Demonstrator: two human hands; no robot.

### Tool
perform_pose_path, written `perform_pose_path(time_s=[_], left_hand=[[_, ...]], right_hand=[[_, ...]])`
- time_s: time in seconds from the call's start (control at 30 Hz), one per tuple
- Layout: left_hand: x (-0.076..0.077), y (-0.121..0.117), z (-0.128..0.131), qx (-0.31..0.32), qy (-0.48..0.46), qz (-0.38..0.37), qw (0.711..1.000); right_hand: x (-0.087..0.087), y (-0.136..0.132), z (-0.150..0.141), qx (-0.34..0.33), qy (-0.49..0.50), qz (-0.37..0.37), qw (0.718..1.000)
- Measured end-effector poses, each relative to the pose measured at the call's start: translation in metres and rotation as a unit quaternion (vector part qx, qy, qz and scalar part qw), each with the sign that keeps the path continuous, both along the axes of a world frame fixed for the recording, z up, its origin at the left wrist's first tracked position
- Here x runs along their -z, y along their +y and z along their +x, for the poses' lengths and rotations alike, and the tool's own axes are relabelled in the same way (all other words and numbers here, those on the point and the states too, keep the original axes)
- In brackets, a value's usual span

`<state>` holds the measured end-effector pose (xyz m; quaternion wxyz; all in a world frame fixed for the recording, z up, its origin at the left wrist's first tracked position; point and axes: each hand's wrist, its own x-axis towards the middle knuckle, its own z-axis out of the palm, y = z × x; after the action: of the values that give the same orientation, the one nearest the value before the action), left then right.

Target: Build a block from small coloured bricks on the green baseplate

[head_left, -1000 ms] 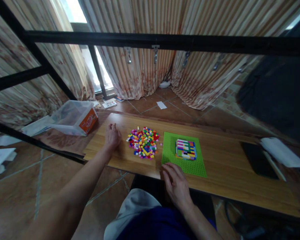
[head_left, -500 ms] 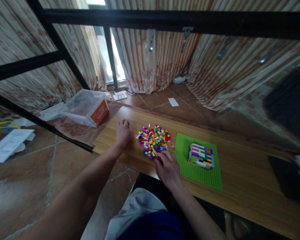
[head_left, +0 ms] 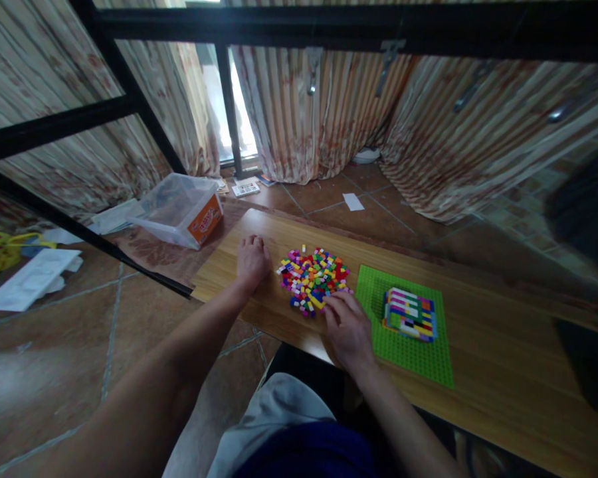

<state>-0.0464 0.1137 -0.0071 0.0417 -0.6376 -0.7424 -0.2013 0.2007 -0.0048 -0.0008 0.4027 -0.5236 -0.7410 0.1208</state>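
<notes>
A loose pile of small multicoloured toy bricks [head_left: 311, 273] lies on the wooden table. At its left side my left hand [head_left: 253, 260] rests on the tabletop with curled fingers; what they enclose, if anything, is hidden. My right hand [head_left: 349, 330] is at the pile's near right edge, thumb and fingers drawn together beside a long yellow brick [head_left: 317, 302]. Anything between those fingertips is too small to make out. To the right, a green baseplate [head_left: 411, 362] carries a low rectangular build of coloured bricks [head_left: 409, 315].
The wooden table [head_left: 498, 345] runs off to the right, where a dark flat object [head_left: 585, 365] lies. A clear plastic bin [head_left: 172, 216] with an orange label stands on the floor beyond the left end. A black metal frame [head_left: 299, 26] crosses before the curtains.
My right hand has shifted slightly right and away from me along the pile's edge. My left hand keeps its place on the table. The whole view has shifted a little.
</notes>
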Motion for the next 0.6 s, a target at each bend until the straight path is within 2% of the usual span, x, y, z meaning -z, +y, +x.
perform_pose_path(time_s=[0.13, 0.3, 0.43, 0.6], left_hand=[[0.001, -0.001, 0.0, 0.0, -0.001, 0.002, 1.0], [0.003, -0.001, -0.001, 0.002, 0.003, 0.009, 1.0], [0.002, 0.0, -0.001, 0.0, -0.003, 0.006, 1.0], [0.0, 0.0, 0.0, -0.006, -0.001, 0.005, 1.0]], right_hand=[[0.001, -0.001, -0.027, -0.055, -0.05, 0.003, 0.997], [0.001, 0.009, -0.05, -0.076, -0.124, 0.0, 0.989], [0.001, 0.015, -0.054, -0.082, -0.153, 0.006, 0.985], [-0.002, 0.014, -0.048, -0.108, -0.118, 0.024, 0.987]])
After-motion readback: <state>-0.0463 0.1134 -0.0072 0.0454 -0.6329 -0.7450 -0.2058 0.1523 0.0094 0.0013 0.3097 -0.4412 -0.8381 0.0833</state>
